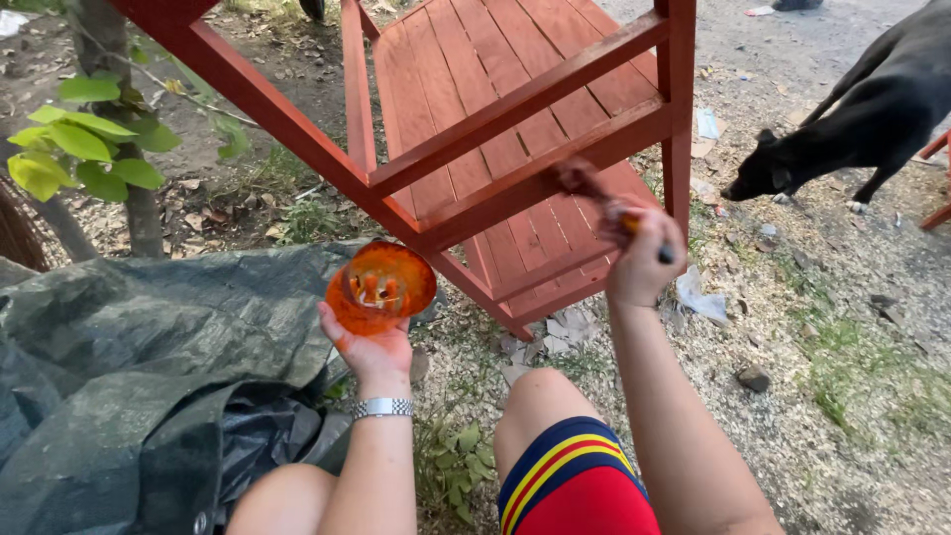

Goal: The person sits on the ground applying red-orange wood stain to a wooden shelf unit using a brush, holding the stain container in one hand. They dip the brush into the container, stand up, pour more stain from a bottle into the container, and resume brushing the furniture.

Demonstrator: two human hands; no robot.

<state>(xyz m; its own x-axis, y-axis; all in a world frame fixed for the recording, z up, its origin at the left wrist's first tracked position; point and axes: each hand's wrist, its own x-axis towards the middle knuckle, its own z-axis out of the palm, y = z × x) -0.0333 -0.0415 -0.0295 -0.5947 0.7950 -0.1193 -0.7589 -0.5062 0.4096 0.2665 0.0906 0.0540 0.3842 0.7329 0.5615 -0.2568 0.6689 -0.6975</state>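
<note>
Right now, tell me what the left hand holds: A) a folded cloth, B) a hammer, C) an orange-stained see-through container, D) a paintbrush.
C: the left hand grips an orange-stained see-through container, while the right hand holds the brush against the red wooden frame.

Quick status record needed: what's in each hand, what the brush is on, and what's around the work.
left hand: holds an orange-stained paint cup, tipped toward the camera
right hand: grips a paintbrush
brush contact: bristles on a rail of the red wooden frame
ground left: dark tarp
nearby: black dog sniffing the ground at right
</note>
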